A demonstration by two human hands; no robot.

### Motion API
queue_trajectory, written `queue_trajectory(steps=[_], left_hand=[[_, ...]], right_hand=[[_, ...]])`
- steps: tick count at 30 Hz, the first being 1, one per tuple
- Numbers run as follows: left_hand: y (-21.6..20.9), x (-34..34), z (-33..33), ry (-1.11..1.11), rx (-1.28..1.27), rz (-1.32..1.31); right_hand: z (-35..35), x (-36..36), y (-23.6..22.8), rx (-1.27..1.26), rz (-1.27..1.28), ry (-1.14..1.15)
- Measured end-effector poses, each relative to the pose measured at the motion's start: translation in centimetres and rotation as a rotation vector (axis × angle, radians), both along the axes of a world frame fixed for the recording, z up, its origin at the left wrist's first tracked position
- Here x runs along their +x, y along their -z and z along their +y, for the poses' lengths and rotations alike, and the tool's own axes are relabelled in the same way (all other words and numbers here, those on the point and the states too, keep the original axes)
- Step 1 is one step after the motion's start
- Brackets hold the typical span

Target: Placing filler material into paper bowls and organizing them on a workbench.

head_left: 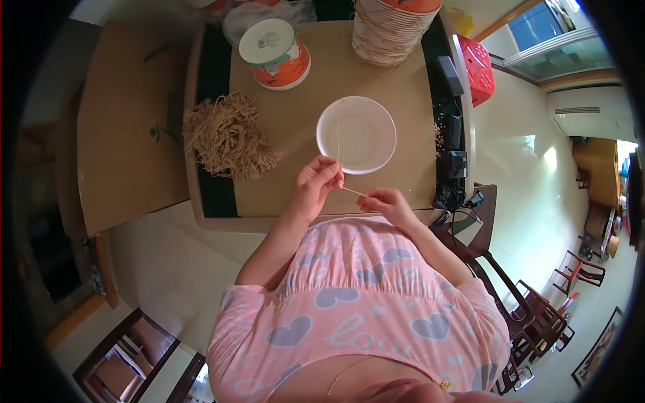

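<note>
Between my two hands a thin beige string (354,192) is stretched at the table's front edge. My left hand (318,181) pinches it between thumb and fingers, and a length runs up from there over the white bucket (324,144). My right hand (388,204) is closed on the string's other side, fingertips together. The round bucket stands just beyond my hands with its mouth facing up. A tangled heap of beige strings (228,138) lies to the left of it.
At the back stand an orange and white tub with a pale lid (269,43) and a large coil of cord (386,37). Black adapters and cables (454,163) line the table's right side. A cardboard box (127,134) is at the left, a dark wooden chair (480,248) at the right.
</note>
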State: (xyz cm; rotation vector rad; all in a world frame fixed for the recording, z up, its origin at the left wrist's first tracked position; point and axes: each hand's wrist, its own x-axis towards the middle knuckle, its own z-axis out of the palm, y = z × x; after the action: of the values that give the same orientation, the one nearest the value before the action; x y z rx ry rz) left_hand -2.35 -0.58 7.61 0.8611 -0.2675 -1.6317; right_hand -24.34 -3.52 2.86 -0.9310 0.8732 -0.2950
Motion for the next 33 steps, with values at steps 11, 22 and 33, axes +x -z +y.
queue_trajectory(steps=[11, 22, 33], left_hand=[[4.3, -1.7, 2.6, 0.06, 0.146, -0.286], [-0.2, -3.4, -0.1, 0.258, -0.031, -0.592], [1.7, -5.0, 0.0, 0.181, -0.14, -0.572]], right_hand=[[-3.0, -1.6, 3.5, 0.353, -0.48, 0.809], [-0.1, 1.1, -4.7, -0.229, -0.298, 0.281], [-0.1, 0.7, -3.5, -0.036, -0.276, 0.241]])
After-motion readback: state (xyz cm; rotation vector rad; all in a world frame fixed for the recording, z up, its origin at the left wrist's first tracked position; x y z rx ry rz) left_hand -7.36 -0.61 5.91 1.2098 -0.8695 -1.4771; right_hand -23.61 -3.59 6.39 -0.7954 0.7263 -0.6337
